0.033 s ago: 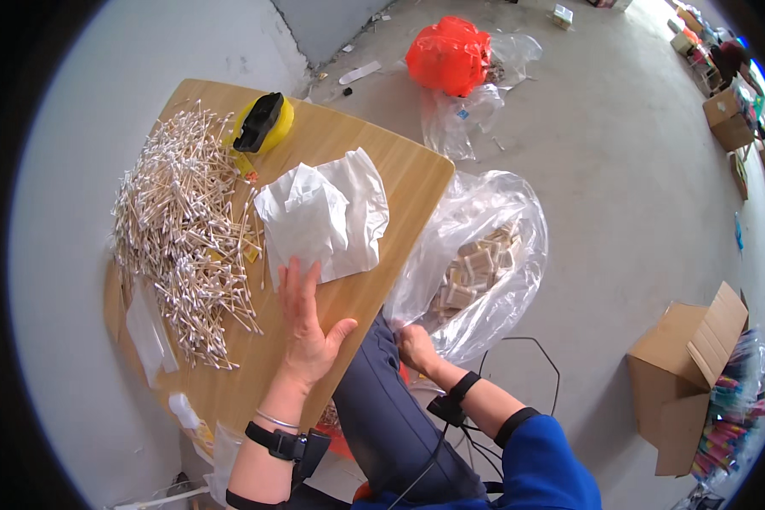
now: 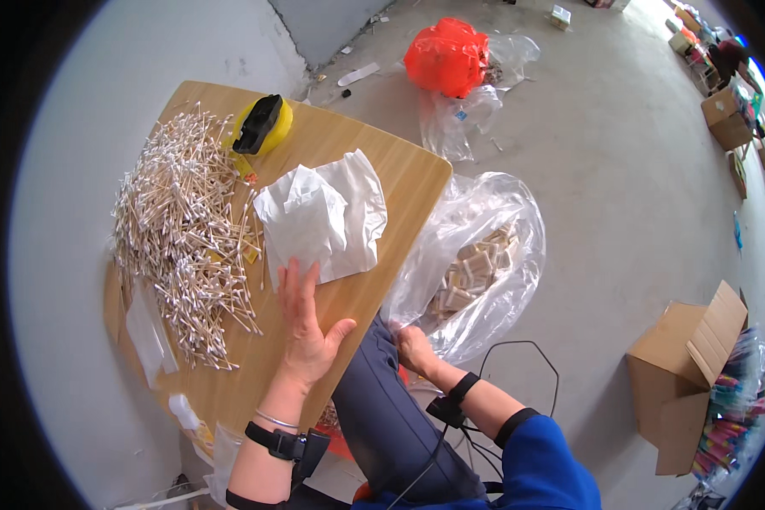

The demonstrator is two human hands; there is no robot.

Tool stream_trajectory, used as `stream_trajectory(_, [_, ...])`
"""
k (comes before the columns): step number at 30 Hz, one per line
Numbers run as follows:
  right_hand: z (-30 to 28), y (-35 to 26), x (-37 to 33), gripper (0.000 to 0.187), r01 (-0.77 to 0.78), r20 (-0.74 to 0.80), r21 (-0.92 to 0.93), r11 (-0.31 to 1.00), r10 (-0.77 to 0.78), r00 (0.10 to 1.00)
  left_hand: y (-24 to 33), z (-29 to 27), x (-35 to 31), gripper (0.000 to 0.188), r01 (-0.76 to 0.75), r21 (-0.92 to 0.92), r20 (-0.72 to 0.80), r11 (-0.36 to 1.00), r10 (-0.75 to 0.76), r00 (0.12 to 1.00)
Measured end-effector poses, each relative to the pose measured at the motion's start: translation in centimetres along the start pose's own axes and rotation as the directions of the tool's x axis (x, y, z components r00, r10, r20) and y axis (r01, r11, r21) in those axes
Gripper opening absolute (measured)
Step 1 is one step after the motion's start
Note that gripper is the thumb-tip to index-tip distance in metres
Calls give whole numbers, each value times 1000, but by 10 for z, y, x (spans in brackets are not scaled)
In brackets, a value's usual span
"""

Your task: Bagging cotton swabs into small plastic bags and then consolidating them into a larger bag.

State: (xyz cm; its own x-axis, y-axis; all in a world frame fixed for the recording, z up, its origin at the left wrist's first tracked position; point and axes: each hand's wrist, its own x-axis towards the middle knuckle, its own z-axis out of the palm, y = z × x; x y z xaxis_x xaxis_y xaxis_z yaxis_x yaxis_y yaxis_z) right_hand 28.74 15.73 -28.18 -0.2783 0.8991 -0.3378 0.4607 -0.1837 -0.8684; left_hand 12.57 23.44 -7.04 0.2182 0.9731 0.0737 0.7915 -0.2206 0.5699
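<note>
The left hand (image 2: 304,327) lies flat and unclenched on the wooden table (image 2: 399,183), palm down, fingertips touching the lower edge of a crumpled white tissue sheet (image 2: 323,212); it grasps nothing. The right hand (image 2: 415,347) is lowered beside the table's right edge, fingers closed on the lower rim of a large clear plastic bag (image 2: 476,255) that stands on the floor just beside the table. The bag contains small bundled packets of pale sticks (image 2: 472,272). The tissue sheet rests in the middle of the table, directly ahead of the left hand. To the left of the tissue, a broad loose heap of cotton swabs (image 2: 183,229) covers the table's left half, well within reach of the left hand. At the table's far edge sits a round yellow object with a black top (image 2: 262,126). Small flat clear sleeves (image 2: 149,331) lie near the table's left near corner. On the floor beyond the table lie an orange plastic bag (image 2: 446,55) and, touching it, crumpled clear plastic (image 2: 459,115). To the right stands an open cardboard box (image 2: 684,374), with colourful packets (image 2: 727,416) just beside it. More cardboard boxes (image 2: 722,110) stand at the far right.
</note>
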Motion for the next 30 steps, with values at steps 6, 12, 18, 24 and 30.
stream_trajectory(6, [-66, -10, 15, 42, 5, -175, -266, 964, -53, 983, 2, -3, -2, 93, 25, -12, 6, 1000, -25, 1000])
stream_trajectory(12, [-151, 90, 32, 114, -836, -777, -242, 492, 418, 471, 0, 4, 1, 93, 20, 42, 28, 999, -21, 999])
stream_trajectory(18, [-221, 244, -2, 106, -828, -584, 436, 352, 811, 37, 10, 8, 5, 91, -14, 15, 11, 1000, 14, 1000])
stream_trajectory(24, [-162, 162, 21, 61, -693, -633, 386, 609, 721, 281, 0, -11, -5, 91, 25, 100, 9, 995, -26, 1000])
stream_trajectory(30, [-161, 151, -24, 34, -463, -730, 466, 754, 623, 280, 22, 7, -9, 83, -69, 217, -94, 974, 92, 991])
